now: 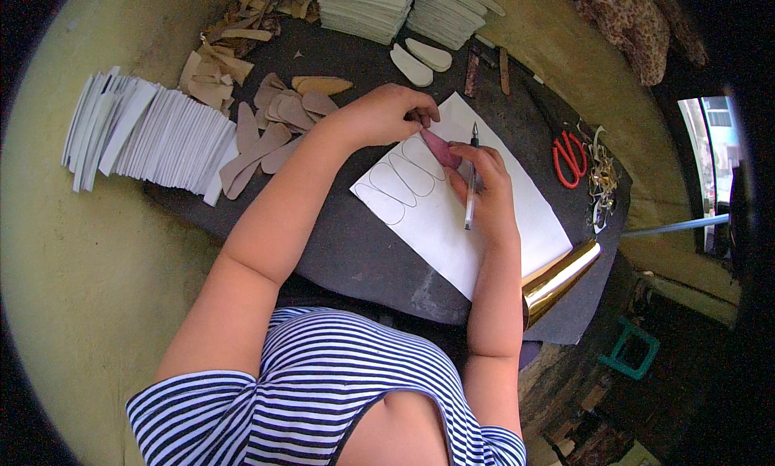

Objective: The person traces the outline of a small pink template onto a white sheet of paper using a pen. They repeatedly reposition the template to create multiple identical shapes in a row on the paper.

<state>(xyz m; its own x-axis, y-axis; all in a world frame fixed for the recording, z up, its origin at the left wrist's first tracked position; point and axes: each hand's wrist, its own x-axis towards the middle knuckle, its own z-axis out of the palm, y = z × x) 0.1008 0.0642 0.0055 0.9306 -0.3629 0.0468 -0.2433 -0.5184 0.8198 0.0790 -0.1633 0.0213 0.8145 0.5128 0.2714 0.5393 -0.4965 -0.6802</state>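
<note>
A white sheet lies on the dark table, with several rounded, insole-like outlines drawn along its left part. Over it is a small maroon sole-shaped template. My left hand bends its fingers down, pinching the template's upper end. My right hand holds a clear pen between its fingers, tip pointing away from me. Its thumb and forefinger also grip the template's lower end. A shiny gold roll sits at the sheet's near right end, by my right forearm.
White stacked pieces stand at the left, beside beige sole-shaped cutouts. More white stacks and two loose white soles lie at the far side. Red-handled scissors and gold scraps are at the right; a green stool stands below.
</note>
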